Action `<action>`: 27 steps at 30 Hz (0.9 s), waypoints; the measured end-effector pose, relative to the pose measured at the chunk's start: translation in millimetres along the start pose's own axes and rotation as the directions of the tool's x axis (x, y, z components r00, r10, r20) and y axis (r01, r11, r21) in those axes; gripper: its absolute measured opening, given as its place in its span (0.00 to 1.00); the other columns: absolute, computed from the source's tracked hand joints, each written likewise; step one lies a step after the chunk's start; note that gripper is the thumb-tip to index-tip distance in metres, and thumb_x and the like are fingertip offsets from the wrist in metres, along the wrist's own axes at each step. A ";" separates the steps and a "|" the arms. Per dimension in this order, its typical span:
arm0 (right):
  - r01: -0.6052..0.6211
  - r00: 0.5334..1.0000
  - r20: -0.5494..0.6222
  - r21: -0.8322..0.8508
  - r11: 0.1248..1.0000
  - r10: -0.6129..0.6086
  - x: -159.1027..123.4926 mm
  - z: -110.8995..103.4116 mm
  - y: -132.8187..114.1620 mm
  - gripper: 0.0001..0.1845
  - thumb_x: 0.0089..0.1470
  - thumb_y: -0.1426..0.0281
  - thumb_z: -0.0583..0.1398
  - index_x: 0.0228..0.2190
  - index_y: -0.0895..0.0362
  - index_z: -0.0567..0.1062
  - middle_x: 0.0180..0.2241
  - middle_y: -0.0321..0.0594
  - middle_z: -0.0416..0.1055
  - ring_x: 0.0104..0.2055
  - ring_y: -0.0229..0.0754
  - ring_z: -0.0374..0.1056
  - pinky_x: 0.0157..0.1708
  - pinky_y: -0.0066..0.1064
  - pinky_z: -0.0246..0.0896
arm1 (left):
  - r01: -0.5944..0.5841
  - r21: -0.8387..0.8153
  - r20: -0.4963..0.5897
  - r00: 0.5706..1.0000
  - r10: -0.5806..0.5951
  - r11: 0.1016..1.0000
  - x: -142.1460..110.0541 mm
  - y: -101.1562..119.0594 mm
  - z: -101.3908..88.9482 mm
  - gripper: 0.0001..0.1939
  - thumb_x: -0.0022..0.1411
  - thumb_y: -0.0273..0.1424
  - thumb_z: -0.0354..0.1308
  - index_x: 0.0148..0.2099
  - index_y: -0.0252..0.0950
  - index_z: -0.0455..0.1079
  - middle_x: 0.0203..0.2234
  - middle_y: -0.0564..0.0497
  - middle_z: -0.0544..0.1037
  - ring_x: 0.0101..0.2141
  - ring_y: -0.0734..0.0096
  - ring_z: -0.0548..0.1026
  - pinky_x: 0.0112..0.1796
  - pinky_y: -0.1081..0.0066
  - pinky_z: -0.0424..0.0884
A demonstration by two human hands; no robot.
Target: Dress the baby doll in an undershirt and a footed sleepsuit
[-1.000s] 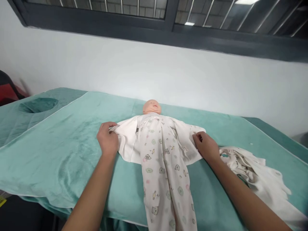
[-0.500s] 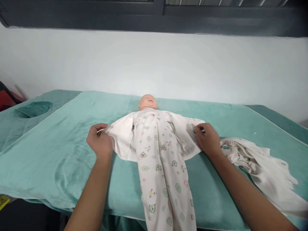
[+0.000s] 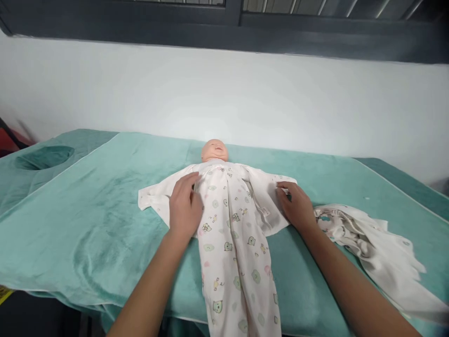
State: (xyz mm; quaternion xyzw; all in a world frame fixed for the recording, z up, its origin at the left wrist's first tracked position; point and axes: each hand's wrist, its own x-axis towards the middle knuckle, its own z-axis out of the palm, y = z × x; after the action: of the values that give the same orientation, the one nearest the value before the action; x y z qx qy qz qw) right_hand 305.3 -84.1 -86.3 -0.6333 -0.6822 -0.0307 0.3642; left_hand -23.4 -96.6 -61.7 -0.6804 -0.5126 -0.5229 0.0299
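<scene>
A baby doll point(image 3: 214, 150) lies on its back, its bald head showing above a long baby romper point(image 3: 235, 243). The romper is white with small green, pink and yellow animal prints, and its plain white sleeves spread to both sides. My left hand point(image 3: 185, 203) rests over the inner part of the left-side sleeve point(image 3: 150, 194), thumb and fingers apart, beside the doll's chest. On the other side, my right hand point(image 3: 296, 203) pinches the right-side sleeve point(image 3: 268, 187) between thumb and fingertips. The doll's arms and body are hidden under the cloth.
A green padded bed point(image 3: 115, 196) carries the doll, with a round hole point(image 3: 45, 157) at its left end. Crumpled white baby clothes point(image 3: 379, 252) lie on the right. Behind stands a white wall point(image 3: 224, 93) under a dark window frame point(image 3: 196, 28).
My left hand has let go of the sleeve end and moved right, in beside the doll's chest. The left-side sleeve now lies flat. My right hand stays at its sleeve. The view tilted down.
</scene>
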 end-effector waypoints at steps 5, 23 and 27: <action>0.031 0.999 0.046 -0.069 0.997 -0.028 -1.7 0.4 -1.2 0.16 0.62 0.62 0.51 0.44 0.55 0.74 0.49 0.47 0.74 0.53 0.52 0.68 0.52 0.43 0.62 | 0.105 0.282 0.283 0.941 -0.187 0.954 37.7 -26.2 14.7 0.21 0.63 0.24 0.45 0.57 0.35 0.69 0.54 0.42 0.74 0.54 0.55 0.71 0.54 0.57 0.67; -0.198 0.910 0.309 -0.261 0.945 0.277 78.8 17.9 -47.7 0.15 0.60 0.59 0.51 0.43 0.53 0.69 0.39 0.45 0.74 0.39 0.50 0.68 0.33 0.34 0.57 | 0.252 0.418 0.226 0.901 -0.369 0.873 40.0 -64.2 0.7 0.19 0.64 0.29 0.46 0.53 0.44 0.72 0.49 0.50 0.78 0.47 0.56 0.75 0.43 0.63 0.68; -0.242 0.884 0.270 -0.433 0.868 0.382 91.1 14.4 -22.9 0.17 0.60 0.62 0.51 0.46 0.55 0.71 0.44 0.51 0.75 0.45 0.56 0.70 0.37 0.39 0.60 | 0.263 0.404 0.222 0.901 -0.373 0.876 40.0 -63.7 0.3 0.19 0.65 0.29 0.46 0.53 0.44 0.72 0.49 0.50 0.78 0.48 0.57 0.75 0.44 0.63 0.67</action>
State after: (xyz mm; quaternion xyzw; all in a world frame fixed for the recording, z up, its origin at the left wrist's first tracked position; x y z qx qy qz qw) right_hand 284.6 -4.7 -38.4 -0.7911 -0.6024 0.0075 0.1057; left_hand -72.5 -39.7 -63.7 -0.6380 -0.7050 -0.3096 -0.0083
